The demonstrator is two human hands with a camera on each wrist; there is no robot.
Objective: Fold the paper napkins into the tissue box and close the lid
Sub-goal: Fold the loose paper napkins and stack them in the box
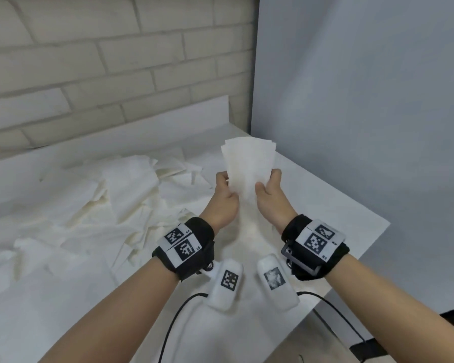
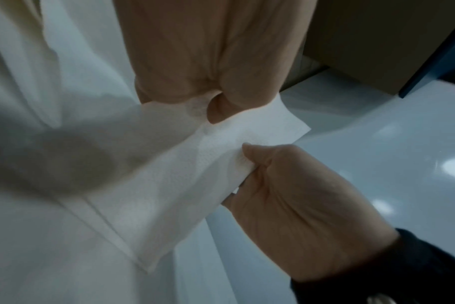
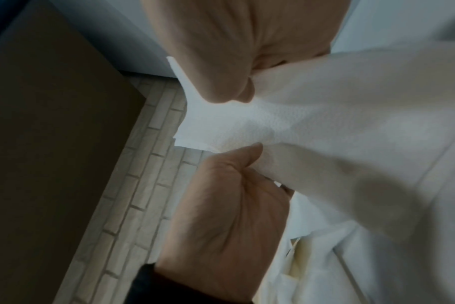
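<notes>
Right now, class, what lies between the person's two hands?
A folded napkin stack: the left hand and right hand each pinch a lower side of it, held above the table. Head view shows it best.

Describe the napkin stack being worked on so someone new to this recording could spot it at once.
Look to the far right corner of the white table, where the brick wall meets the plain grey panel. There both hands, left hand and right hand, hold up a folded napkin stack between them. Unlike the loose napkins crumpled across the table's left side, it is flat, neat-edged and lifted off the surface.
</notes>
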